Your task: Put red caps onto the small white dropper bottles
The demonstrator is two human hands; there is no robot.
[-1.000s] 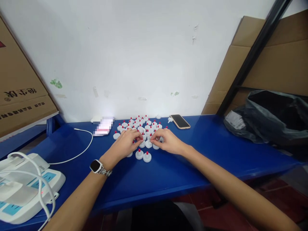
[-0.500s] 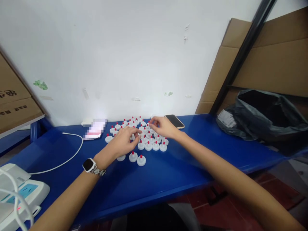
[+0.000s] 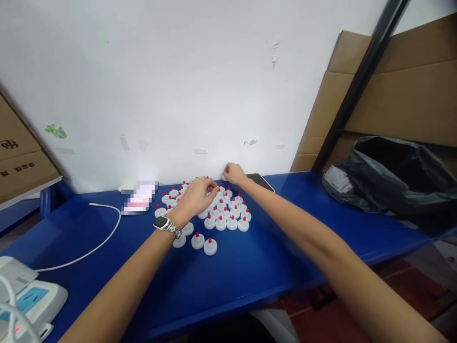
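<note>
Many white round caps with red tips (image 3: 221,223) stand in a cluster on the blue table (image 3: 250,267). My left hand (image 3: 196,199) hovers over the middle of the cluster, hiding several caps; its thumb and forefinger are pinched together, and whatever they hold is too small to make out. At the far edge of the cluster, close to the wall, is my right hand (image 3: 234,174) with its fingers curled closed. A bit of white shows beside those fingertips, but I cannot tell what they grip. Two caps (image 3: 210,247) stand nearer the front, below my left hand.
A dark-screened phone (image 3: 260,182) lies right of my right hand. A blurred-out lit item (image 3: 140,196) and a white cable (image 3: 107,233) are on the left, with a white power strip (image 3: 39,300) nearer me. A black plastic bag (image 3: 396,176) sits at right.
My left hand has moved right and slightly away from me, over the cluster. My right hand has shifted back toward the wall, and its fingers have curled tighter.
</note>
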